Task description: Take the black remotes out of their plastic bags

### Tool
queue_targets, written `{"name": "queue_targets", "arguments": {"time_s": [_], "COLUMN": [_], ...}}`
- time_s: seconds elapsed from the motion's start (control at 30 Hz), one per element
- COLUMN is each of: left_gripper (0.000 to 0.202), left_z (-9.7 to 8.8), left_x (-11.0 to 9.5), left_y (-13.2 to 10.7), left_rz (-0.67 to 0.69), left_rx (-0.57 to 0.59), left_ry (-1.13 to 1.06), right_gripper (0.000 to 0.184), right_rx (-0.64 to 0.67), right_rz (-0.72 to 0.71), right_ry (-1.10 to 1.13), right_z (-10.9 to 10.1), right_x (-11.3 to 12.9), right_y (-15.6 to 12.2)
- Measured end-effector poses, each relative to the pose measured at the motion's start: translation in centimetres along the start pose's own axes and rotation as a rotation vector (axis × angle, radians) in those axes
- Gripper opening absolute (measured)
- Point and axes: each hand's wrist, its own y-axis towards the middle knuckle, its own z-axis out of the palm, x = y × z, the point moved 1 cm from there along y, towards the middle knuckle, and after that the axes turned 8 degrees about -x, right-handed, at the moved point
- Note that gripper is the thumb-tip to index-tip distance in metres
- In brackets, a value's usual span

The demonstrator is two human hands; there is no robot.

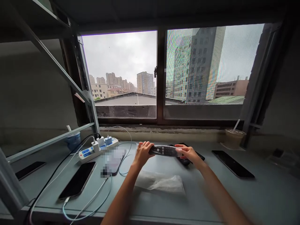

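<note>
A black remote control [164, 151] with rows of small buttons is held crosswise above the desk, and what looks like clear plastic shows around it. My left hand [143, 153] wraps its left end, fingers closed. At the other end, my right hand [189, 153] pinches the tip between thumb and fingers. Below the remote lies a crumpled translucent plastic bag [161, 182] on the desk. Partly hidden behind the right hand are dark flat objects [185, 161], whose kind I cannot make out.
On the left, a phone [78, 180] is plugged into a cable, near another phone [116, 159] and a white power strip [98, 150]. To the right are a black phone [232, 164] and a drink cup with a straw [234, 137]. A metal frame [51, 142] borders the left side.
</note>
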Motion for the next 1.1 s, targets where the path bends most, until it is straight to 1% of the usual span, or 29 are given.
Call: {"name": "queue_targets", "arguments": {"time_s": [0.1, 0.2, 0.27, 0.33, 0.4, 0.43, 0.53, 0.63, 0.73, 0.83, 0.93, 1.0, 1.03, 1.1], "left_gripper": [0.030, 0.029, 0.029, 0.028, 0.026, 0.025, 0.024, 0.025, 0.024, 0.021, 0.023, 0.026, 0.028, 0.032], "left_z": [0.1, 0.2, 0.3, 0.3, 0.2, 0.2, 0.2, 0.1, -0.7, -2.1, -3.7, -4.4, -4.6, -4.8], "left_x": [0.2, 0.3, 0.4, 0.5, 0.6, 0.7, 0.5, -0.2, -0.7, -0.6, -0.6, -0.8, -1.0, -1.6], "left_y": [0.0, -0.2, -0.3, -0.4, -0.5, -0.5, -0.6, -0.6, -0.7, -1.1, -1.7, -2.1, -2.4, -2.9], "left_rz": [-0.022, -0.065, -0.101, -0.131, -0.149, -0.156, -0.166, -0.133, -0.127, -0.221, -0.305, -0.329, -0.332, -0.307], "left_rx": [0.008, 0.007, 0.009, 0.013, 0.011, 0.006, -0.021, -0.044, -0.086, -0.163, -0.204, -0.179, -0.147, -0.040], "left_ry": [-0.007, -0.039, -0.062, -0.078, -0.086, -0.087, -0.088, -0.091, -0.069, -0.051, -0.049, -0.071, -0.089, -0.134], "right_gripper": [0.032, 0.030, 0.027, 0.025, 0.026, 0.027, 0.026, 0.023, 0.021, 0.022, 0.025, 0.026, 0.027, 0.028], "right_rx": [-0.022, -0.084, -0.167, -0.281, -0.387, -0.419, -0.451, -0.446, -0.482, -0.550, -0.609, -0.614, -0.604, -0.569], "right_rz": [0.027, 0.067, 0.099, 0.130, 0.155, 0.162, 0.165, 0.169, 0.175, 0.175, 0.163, 0.137, 0.120, 0.082], "right_ry": [0.018, 0.062, 0.122, 0.186, 0.231, 0.245, 0.294, 0.333, 0.350, 0.347, 0.325, 0.307, 0.298, 0.281], "right_z": [-0.1, -0.1, -0.3, -0.5, -0.9, -1.0, -1.1, -0.6, -0.1, -0.2, -0.5, -0.5, -0.3, 0.3], "right_x": [-0.4, -0.8, -1.1, -1.6, -2.2, -2.4, -3.2, -3.7, -4.0, -4.4, -4.6, -4.6, -4.6, -4.4], "right_y": [0.3, 0.6, 0.9, 1.1, 1.4, 1.6, 1.8, 1.9, 2.0, 2.2, 2.3, 2.2, 2.1, 2.0]}}
